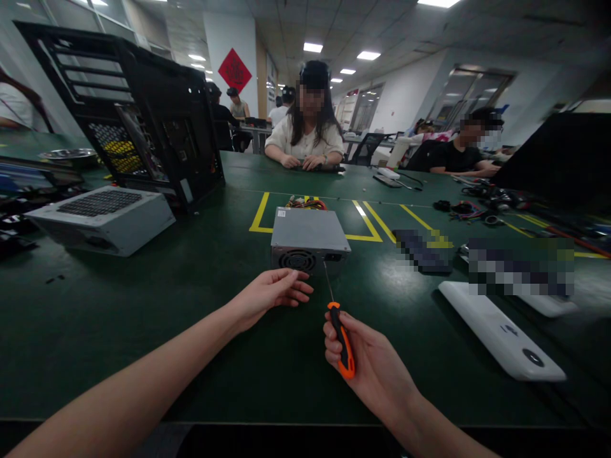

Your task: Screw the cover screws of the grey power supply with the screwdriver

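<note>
Bare hands at a grey power supply box [310,228]; the box sits on the green surface [210,267], ahead of both hands, across the near edge of a yellow tape outline [365,239] as seen from above; its fan grille [296,261] and power socket [336,257] face the wearer, and coloured cables [310,203] show behind it. The right hand [375,356] has its grip closed around the orange-and-black handle of a screwdriver [340,334], the shaft pointing up to the face between grille and socket; whether the tip touches cannot be told. The left hand [272,289] has a released grip, fingers loosely spread just before the grille; contact there is unclear. To the left lie a second power supply [102,219] and an upright black computer case [165,133]; to the right, a white device [501,334]; opposite, a seated co-worker [305,137].
</note>
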Demonstrator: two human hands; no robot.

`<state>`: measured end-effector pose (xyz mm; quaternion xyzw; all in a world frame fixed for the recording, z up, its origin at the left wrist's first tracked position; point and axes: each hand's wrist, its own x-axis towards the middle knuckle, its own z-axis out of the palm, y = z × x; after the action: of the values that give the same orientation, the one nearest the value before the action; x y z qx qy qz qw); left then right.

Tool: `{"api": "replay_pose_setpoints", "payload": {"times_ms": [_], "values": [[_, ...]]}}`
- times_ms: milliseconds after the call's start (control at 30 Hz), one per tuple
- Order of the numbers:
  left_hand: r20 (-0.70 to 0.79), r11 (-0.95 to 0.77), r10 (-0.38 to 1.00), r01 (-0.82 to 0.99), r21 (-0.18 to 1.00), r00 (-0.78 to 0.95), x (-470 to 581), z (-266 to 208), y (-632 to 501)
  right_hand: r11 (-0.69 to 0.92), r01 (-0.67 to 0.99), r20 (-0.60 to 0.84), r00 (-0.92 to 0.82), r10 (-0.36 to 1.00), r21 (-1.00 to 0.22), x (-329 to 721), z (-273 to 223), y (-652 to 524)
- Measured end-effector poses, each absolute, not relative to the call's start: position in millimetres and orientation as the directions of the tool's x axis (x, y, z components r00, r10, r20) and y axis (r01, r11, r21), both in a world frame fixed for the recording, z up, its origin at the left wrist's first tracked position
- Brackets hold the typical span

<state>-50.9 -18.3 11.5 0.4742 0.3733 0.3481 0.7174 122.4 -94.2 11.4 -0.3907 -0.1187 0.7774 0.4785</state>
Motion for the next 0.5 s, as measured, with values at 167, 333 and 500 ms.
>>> {"api": "replay_pose_setpoints", "payload": {"times_ms": [167, 333, 500], "values": [[-0.214, 0.311, 0.855, -0.137, 0.941, 0.473, -50.8, 11.9, -18.4, -0.511, -0.657, -0.496, -0.233, 0.837, -0.554, 121.3, 11.6, -92.6], [-0.205, 0.301, 0.860, -0.140, 0.943, 0.468, -50.4, 10.2, -18.1, -0.506, -0.680, -0.509, -0.222, 0.832, -0.530, 119.3, 12.8, -90.6], [-0.163, 0.237, 0.879, -0.115, 0.965, 0.448, -49.8, 8.1, -16.8, -0.511, -0.673, -0.512, -0.224, 0.829, -0.534, 118.6, 14.1, -88.3]]}}
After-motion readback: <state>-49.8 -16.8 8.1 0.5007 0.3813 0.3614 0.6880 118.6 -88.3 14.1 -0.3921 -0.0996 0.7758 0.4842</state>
